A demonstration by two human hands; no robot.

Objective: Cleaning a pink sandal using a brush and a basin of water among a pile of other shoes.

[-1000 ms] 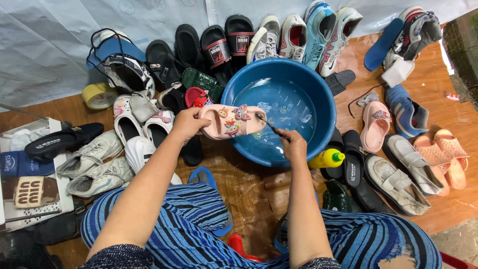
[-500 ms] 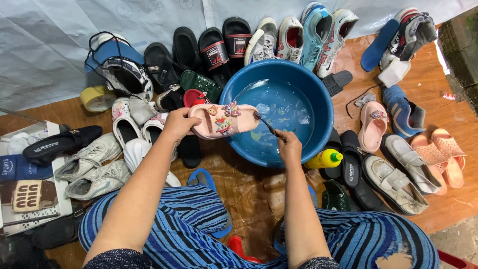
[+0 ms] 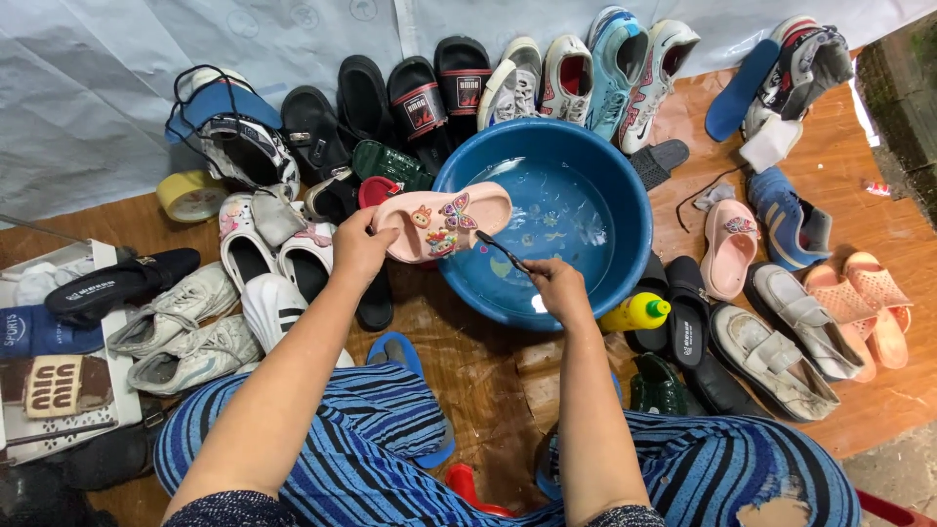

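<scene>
We hold a pink clog (image 3: 444,222) in our left hand (image 3: 359,249), fingers clamped on its heel end, so that the shoe lies level over the nine o'clock rim of the blue basin (image 3: 625,185); small charms, one a butterfly, dot its upper. Our right hand (image 3: 556,286) sits at the basin's six o'clock edge, closed around the handle of a thin dark brush (image 3: 503,252), whose tip points toward ten o'clock and reaches just under the clog's toe; whether it touches the shoe we cannot tell. The basin holds shallow water. Just beside it, at five o'clock, a yellow bottle with a green cap (image 3: 636,311) lies on its side. Footwear rings the basin: black slides (image 3: 420,102) at eleven o'clock, light sneakers (image 3: 586,73) at twelve, a pink slipper (image 3: 727,249) at three, orange sandals (image 3: 869,303) farther out that way, white shoes (image 3: 181,327) at eight o'clock. A roll of yellow tape (image 3: 190,195) rests well apart at nine o'clock. Our knees, in blue striped trousers (image 3: 371,439), frame the wooden floor (image 3: 488,381) at six o'clock.
</scene>
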